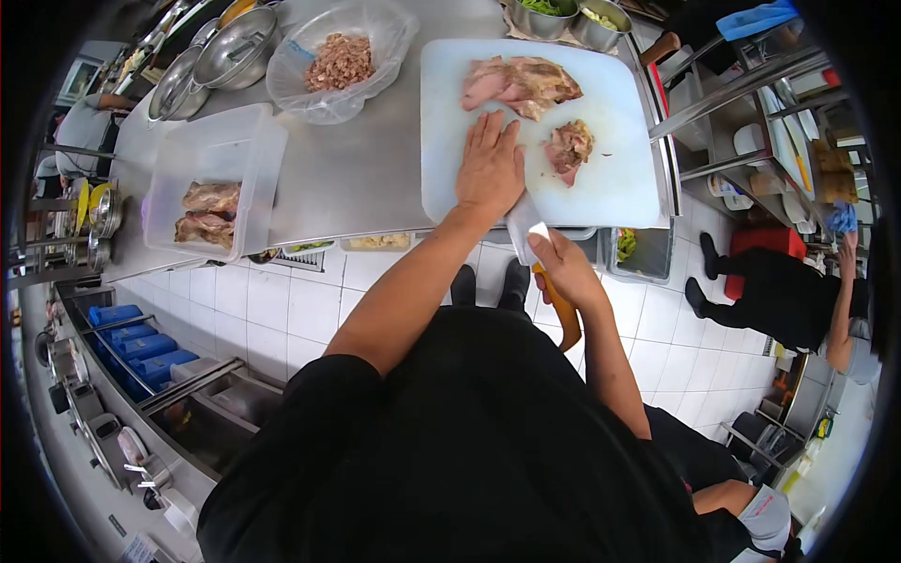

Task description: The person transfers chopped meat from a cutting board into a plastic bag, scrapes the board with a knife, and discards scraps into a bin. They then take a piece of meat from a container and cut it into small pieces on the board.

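My left hand (491,167) lies flat on the white cutting board (446,183), fingers stretched forward and nothing in its grasp. Just beyond its fingertips is a large piece of cooked meat (526,84), and a smaller chunk of meat (570,148) sits to its right. At the board's near edge my right hand (568,267) is closed around a knife (526,221) with a yellow handle. The blade points forward and left, close beside my left wrist; part of the handle shows below my fist.
Left on the steel table stand a clear tub (258,169) holding meat pieces, a plastic-lined bowl (291,80) of chopped meat and metal bowls (236,52). Small pots of greens (542,7) are behind the board. Another person (793,296) works at right; someone else is close at lower right.
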The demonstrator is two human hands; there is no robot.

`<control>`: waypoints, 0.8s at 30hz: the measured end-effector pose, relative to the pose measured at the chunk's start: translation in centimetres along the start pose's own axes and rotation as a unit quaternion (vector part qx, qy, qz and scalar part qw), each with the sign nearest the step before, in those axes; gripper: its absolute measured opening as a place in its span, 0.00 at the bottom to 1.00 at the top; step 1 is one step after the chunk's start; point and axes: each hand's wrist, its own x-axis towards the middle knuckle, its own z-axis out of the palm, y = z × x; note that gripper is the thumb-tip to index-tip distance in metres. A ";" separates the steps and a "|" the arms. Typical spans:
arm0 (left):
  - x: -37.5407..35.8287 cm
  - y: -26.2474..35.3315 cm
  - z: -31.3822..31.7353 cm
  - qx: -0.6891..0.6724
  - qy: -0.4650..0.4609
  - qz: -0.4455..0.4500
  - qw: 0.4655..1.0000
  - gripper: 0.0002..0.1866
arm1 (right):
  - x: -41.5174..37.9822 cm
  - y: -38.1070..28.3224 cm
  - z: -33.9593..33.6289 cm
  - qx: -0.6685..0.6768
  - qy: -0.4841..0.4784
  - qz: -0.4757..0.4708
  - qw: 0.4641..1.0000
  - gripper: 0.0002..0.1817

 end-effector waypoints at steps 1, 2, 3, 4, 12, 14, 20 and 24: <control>-0.1 -0.3 0.0 -0.022 0.010 -0.017 1.000 0.21 | 0.1 -0.2 0.7 -0.003 -0.005 -0.002 1.000 0.26; -0.1 -0.6 0.0 -0.042 0.023 -0.033 0.998 0.20 | 0.2 -0.7 1.3 -0.006 -0.009 -0.007 1.000 0.26; 0.3 -1.0 -0.4 -0.061 0.038 -0.047 0.996 0.20 | 0.5 -1.3 1.7 -0.010 -0.015 -0.014 1.000 0.26; 0.6 -1.5 -0.8 -0.072 0.049 -0.040 0.995 0.21 | 0.8 -1.7 1.9 -0.025 -0.018 -0.015 0.999 0.26; 9.7 -7.1 -8.5 -0.012 0.285 0.020 0.958 0.21 | 4.0 -12.6 3.9 -0.151 -0.041 -0.186 0.970 0.22; 12.8 -9.5 -11.7 -0.030 0.281 -0.024 0.959 0.20 | 4.7 -15.8 4.5 -0.172 -0.049 -0.194 0.965 0.21; 18.0 -16.2 -18.1 -0.104 0.107 -0.210 0.966 0.21 | 3.6 -15.8 2.5 -0.192 -0.018 -0.203 0.960 0.20; 17.6 -17.7 -18.3 0.134 0.014 -0.248 0.959 0.39 | 2.4 -12.1 -0.7 -0.220 0.044 -0.156 0.962 0.20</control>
